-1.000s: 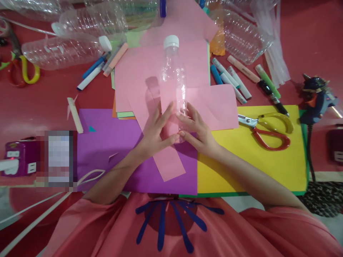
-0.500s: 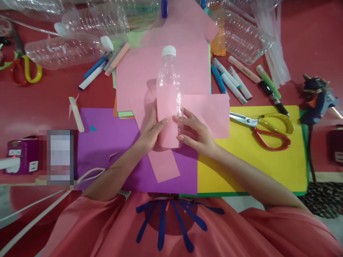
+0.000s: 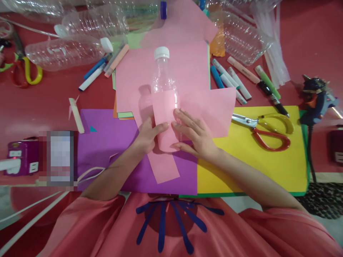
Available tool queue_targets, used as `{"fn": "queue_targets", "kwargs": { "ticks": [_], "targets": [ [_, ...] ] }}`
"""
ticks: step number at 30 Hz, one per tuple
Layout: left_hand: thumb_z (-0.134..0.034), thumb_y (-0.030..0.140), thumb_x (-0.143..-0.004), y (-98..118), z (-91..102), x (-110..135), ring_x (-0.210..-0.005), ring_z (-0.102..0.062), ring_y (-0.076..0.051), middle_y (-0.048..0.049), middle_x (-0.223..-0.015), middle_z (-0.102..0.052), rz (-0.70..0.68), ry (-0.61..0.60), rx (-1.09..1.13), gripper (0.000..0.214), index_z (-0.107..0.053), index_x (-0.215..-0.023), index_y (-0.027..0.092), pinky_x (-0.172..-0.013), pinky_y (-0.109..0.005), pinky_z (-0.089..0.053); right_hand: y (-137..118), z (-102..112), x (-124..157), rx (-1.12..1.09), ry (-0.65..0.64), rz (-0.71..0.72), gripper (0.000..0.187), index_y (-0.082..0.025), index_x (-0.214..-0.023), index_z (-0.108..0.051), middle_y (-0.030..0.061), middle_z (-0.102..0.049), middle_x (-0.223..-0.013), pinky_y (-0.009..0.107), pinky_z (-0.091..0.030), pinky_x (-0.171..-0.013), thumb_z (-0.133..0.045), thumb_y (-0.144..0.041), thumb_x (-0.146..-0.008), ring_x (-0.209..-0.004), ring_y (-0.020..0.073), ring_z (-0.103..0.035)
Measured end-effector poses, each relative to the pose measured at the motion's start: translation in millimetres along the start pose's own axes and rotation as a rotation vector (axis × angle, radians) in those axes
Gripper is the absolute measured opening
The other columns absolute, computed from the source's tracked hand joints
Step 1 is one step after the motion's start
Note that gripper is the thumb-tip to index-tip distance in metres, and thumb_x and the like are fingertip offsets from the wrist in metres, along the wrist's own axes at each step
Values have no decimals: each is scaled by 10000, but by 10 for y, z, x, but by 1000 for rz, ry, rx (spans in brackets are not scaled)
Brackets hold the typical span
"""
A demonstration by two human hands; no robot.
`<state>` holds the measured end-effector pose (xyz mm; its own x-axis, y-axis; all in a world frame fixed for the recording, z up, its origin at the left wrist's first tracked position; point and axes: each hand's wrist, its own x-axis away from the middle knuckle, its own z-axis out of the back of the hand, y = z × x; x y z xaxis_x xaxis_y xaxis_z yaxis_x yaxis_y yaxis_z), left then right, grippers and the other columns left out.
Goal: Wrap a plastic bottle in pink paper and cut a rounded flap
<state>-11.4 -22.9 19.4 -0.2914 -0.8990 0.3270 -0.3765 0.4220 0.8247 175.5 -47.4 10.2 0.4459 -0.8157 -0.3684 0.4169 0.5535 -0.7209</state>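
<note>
Bottle: a clear ribbed plastic bottle with a round white screw cap lies on its side in the middle, its cap toward 12 o'clock and its base toward 6.
Wrap: a long pink paper strip covers the lower part of the bottle and runs out flat toward 3 o'clock; whether it also passes round the back is hard to tell from above.
Left hand: the left hand is half curled at the bottle's 9 o'clock side, thumb laid across the pink covering, the other fingers mostly hidden; it has hold of bottle and paper together.
Right hand: the right hand is loosely open at the 4 o'clock side, fingers spread, fingertips touching the paper along the bottle.
Under the bottle: pink paper sheets, with a narrow pink tongue at 6 o'clock over a purple paper sheet.
Scissors: metal scissors with one yellow and one red handle rest at 4 o'clock on a yellow paper sheet, blade tips just beside the strip's end.
Markers: assorted slim markers lie between 2 and 3 o'clock.
Spare bottle: another clear capped bottle lies at 10 o'clock.
</note>
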Motion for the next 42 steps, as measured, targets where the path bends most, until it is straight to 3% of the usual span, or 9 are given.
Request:
{"fn": "queue_targets", "kwargs": {
  "ticks": [4, 9, 16, 23, 27, 33, 39, 42],
  "targets": [
    [-828, 412, -631, 34, -8, -3, -1125, -669, -305, -57, -1056, -755, 57, -6, 56, 484, -652, -1031, 204, -944, -423, -547, -5, 4, -19, -42, -50, -28, 506, -297, -1341, -564, 74, -490, -1518, 579, -358, -1181, -601, -526, -892, -1465, 285, -371],
    [-703, 365, -663, 62, 3, -33, -1136, -665, -305, -29, -996, -772, 150, -18, 158, 308, -687, -926, 206, -955, -434, -551, -9, 3, -26, -147, 19, -24, 543, -300, -1425, -447, 86, -466, -1535, 550, -376, -1183, -577, -456, -921, -1451, 261, -400],
    [-814, 436, -659, 37, 29, -11, -1160, -650, -307, -48, -959, -761, 36, -48, 64, 380, -687, -934, 206, -997, -442, -536, -27, 20, 3, -74, 10, -65, 529, -283, -1486, -395, 92, -452, -1539, 537, -381, -1181, -456, -393, -972, -1446, 269, -406],
    [-894, 469, -579, -24, 13, 49, -1161, -641, -323, -44, -1007, -749, 18, -58, 33, 570, -657, -1038, 229, -982, -489, -535, -35, -37, 38, -48, 66, -59, 604, -294, -1500, -390, 94, -564, -1441, 525, -477, -1095, -535, -467, -939, -1329, 285, -532],
    [-870, 472, -603, -18, -5, 58, -1225, -605, -322, -53, -1042, -740, -22, -69, 8, 548, -641, -1035, 225, -1025, -482, -508, -38, -63, 32, -87, 122, -24, 671, -286, -1491, -403, 114, -584, -1417, 508, -514, -1033, -634, -466, -887, -1274, 298, -571],
    [-738, 423, -665, 20, 9, 16, -1164, -644, -330, -41, -910, -747, 19, -23, 89, 338, -632, -910, 215, -1001, -485, -524, -31, -42, 29, -143, 117, -97, 599, -295, -1448, -428, 114, -629, -1343, 470, -549, -958, -597, -479, -904, -1181, 271, -627],
    [-809, 405, -643, 27, -21, 14, -1062, -690, -297, -26, -843, -738, -67, -3, 83, 431, -636, -994, 225, -936, -427, -561, -35, 3, 19, -231, 36, -250, 587, -272, -1369, -498, 107, -623, -1335, 495, -496, -1027, -563, -592, -881, -1235, 290, -588],
    [-834, 420, -635, 25, -23, 18, -1014, -707, -277, -13, -824, -732, -58, 0, 79, 447, -630, -982, 226, -920, -410, -567, -38, -10, 26, -279, 50, -257, 559, -262, -1362, -496, 112, -627, -1309, 473, -533, -959, -570, -556, -893, -1160, 273, -623]
  ]
}}
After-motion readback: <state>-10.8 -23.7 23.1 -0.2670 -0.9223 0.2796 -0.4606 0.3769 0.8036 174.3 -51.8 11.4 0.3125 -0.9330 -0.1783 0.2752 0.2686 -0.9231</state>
